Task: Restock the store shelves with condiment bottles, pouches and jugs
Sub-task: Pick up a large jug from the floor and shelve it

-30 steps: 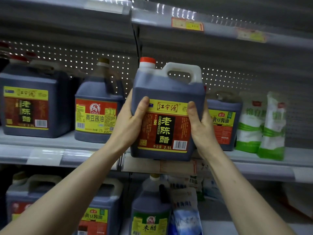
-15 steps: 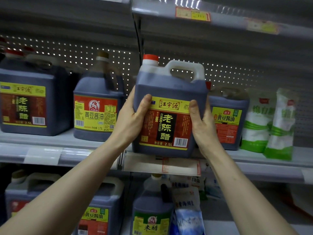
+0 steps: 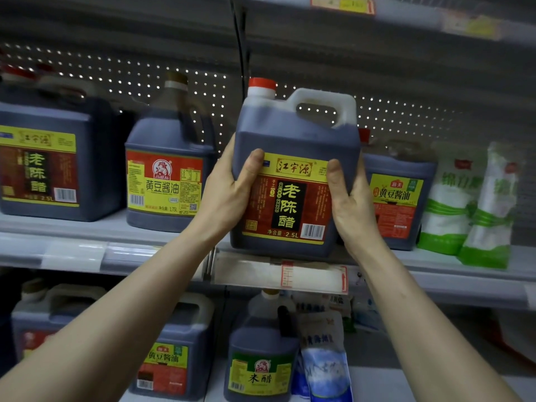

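Fingers of both hands hidden behind the vinegar jug (image 3: 293,134); only thumbs and palms show. Jug base level with the front lip of the middle shelf (image 3: 87,227); contact not resolvable. Matching jug at far left (image 3: 49,158) cut by the frame edge; white-green pouches (image 3: 470,204) blurred, print unreadable. Left hand (image 3: 229,195) grips the jug's left side, thumb over the label's top corner. Right hand (image 3: 351,204) grips the right side, thumb upright on the label edge, partly covering the soy jug (image 3: 400,195) behind. Both forearms reach upward. Vinegar jug upright, red cap on top, between the soy sauce bottle (image 3: 168,169) and the soy jug.
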### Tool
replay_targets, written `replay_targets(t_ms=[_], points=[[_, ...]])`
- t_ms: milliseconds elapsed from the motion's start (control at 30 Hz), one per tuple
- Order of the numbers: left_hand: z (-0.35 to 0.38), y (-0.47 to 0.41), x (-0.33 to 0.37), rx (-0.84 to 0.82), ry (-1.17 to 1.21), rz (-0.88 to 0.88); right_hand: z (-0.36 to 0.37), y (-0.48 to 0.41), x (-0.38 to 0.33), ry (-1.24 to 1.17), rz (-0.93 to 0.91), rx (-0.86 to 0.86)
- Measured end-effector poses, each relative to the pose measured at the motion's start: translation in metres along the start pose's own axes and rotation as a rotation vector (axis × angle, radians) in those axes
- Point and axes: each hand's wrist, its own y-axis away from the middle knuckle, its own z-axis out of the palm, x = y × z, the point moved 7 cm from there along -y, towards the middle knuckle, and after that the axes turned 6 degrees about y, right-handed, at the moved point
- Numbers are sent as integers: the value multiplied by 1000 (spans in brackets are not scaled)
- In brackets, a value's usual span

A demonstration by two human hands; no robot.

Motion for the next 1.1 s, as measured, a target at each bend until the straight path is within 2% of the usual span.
replay_targets(t_ms=[267,600,900,1100], points=[[2,0,-1,91,-3,27,5,-1,5,65,34,68],[6,-14,-14,83,14,25,8,-10,16,113,47,72],[5,-11,-14,-23,20,20,12,-2,8,245,0,49],[4,11,-39,-226,-95,-61,13,34,14,411,89,-68]])
